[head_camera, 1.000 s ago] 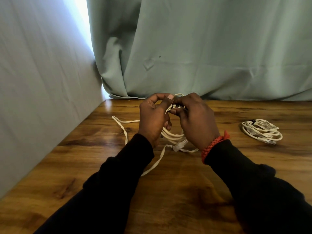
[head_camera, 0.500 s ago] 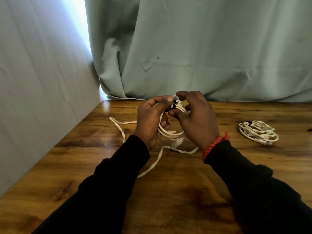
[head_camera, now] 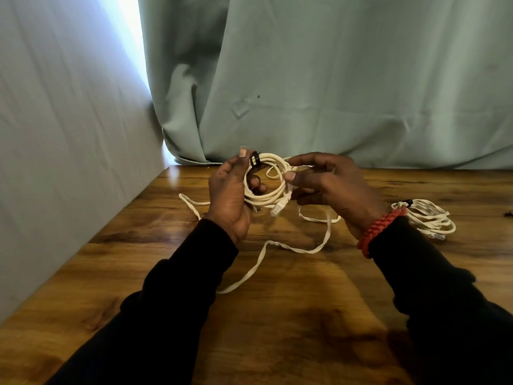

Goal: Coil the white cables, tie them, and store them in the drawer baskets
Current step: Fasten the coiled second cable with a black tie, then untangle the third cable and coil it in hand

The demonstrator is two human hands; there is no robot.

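Both hands' grips hold the round white cable coil, black-tied.

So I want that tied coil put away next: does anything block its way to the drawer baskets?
Cannot tell: no drawer or basket is in view. Both hands, left and right, hold the coil above the table.

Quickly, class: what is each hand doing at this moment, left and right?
Left hand: holds the coiled white cable, thumb by its black tie.
Right hand: pinches the same coil on its right side.
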